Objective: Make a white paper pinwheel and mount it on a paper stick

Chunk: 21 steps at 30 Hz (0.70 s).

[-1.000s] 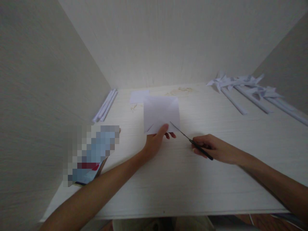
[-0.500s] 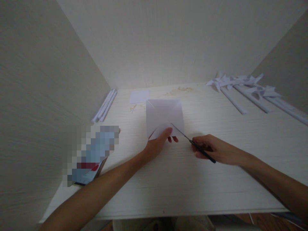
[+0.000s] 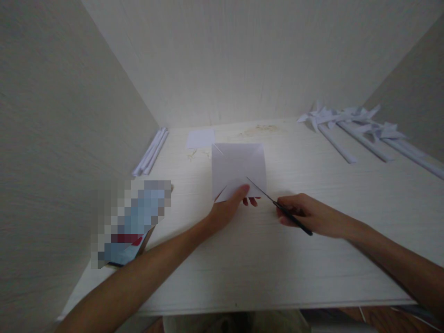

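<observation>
Fingers point(image 3: 250, 200) of the left hand point(image 3: 225, 209) pinch the paper point(image 3: 238, 167) steady above the tabletop point(image 3: 243, 259) while the right hand point(image 3: 305, 215) grips scissors point(image 3: 277, 205), apparently cutting its corner.

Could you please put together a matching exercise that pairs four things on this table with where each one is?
Things:
1. square sheet of paper
2. scissors
3. paper pinwheels
4. rolled paper sticks

Places:
A. along the left wall
B. in the right hand
C. far right side of the table
D. mid-table, pinched at its near edge by the left hand

Pairs: 1-D, 2-B, 3-C, 4-A
</observation>
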Each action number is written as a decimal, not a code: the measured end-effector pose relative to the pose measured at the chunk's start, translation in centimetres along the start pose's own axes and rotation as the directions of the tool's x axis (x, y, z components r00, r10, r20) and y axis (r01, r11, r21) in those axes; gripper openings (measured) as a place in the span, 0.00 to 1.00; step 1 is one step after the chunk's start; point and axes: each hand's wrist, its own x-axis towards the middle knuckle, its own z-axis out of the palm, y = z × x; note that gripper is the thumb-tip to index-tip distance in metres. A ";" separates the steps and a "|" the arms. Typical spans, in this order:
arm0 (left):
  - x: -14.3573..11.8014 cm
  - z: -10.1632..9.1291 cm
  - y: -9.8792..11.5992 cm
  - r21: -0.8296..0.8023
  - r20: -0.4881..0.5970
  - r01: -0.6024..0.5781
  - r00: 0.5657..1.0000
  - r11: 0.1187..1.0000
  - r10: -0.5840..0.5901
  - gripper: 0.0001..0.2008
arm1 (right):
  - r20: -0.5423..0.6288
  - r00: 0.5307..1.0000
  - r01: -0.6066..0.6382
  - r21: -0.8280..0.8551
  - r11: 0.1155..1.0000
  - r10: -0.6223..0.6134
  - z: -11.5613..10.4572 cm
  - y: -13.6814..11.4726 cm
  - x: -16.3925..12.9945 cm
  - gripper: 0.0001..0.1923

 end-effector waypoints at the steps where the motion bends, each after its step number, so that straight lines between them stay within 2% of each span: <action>1: 0.0 0.0 0.0 -0.002 -0.007 0.000 1.000 1.000 0.000 0.18 | 0.002 1.000 0.000 0.000 1.000 0.000 0.0 0.0 0.0 0.15; 21: 0.2 0.1 -0.4 -0.058 -0.035 0.008 0.999 0.998 -0.010 0.18 | -0.006 1.000 0.001 0.002 1.000 -0.001 0.1 0.1 0.1 0.15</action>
